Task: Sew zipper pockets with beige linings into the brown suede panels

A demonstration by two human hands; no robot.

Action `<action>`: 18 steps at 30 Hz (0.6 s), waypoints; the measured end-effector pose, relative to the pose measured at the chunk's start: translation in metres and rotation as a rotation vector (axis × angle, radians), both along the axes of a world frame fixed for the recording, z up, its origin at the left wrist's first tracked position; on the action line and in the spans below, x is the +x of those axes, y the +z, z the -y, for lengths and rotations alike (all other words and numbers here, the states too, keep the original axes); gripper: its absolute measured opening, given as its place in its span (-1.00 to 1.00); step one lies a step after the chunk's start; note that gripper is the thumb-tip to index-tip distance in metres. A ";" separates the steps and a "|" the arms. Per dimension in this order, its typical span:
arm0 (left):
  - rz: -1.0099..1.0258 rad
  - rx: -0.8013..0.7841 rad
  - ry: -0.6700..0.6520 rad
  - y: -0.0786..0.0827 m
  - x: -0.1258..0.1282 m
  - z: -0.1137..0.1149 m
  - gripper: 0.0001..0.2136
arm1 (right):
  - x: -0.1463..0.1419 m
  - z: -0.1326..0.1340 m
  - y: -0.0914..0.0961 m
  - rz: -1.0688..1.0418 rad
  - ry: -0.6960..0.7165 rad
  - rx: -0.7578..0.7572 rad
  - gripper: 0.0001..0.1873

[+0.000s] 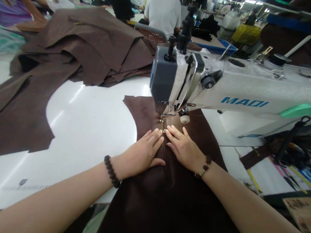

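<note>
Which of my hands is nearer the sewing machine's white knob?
Right. The right hand sits just below the white knob in view; the left hand is farther off, lower left.

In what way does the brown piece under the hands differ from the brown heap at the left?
The brown piece is spread out, while the heap lies folded in several layers. The left hand and right hand rest on the brown piece; neither touches the heap. The brown piece runs beneath the needle area of the sewing machine, whereas the heap is off to its left. Both are dark brown.
</note>
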State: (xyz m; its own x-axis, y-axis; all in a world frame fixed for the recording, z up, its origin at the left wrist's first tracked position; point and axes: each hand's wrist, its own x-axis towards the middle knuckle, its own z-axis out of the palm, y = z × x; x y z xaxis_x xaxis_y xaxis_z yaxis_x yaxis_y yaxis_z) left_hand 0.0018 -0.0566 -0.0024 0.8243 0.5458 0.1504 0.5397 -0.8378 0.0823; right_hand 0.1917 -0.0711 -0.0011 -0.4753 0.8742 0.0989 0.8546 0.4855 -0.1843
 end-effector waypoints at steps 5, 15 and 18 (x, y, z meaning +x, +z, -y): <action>-0.001 -0.017 0.003 0.002 0.000 -0.008 -0.35 | -0.001 -0.008 0.000 0.003 -0.011 -0.008 -0.55; 0.008 -0.068 -0.008 0.002 0.000 -0.025 -0.34 | 0.000 -0.023 -0.002 0.004 -0.015 0.000 -0.56; -0.005 -0.063 -0.013 0.004 0.000 -0.027 -0.34 | -0.001 -0.027 0.002 -0.049 -0.029 -0.004 -0.58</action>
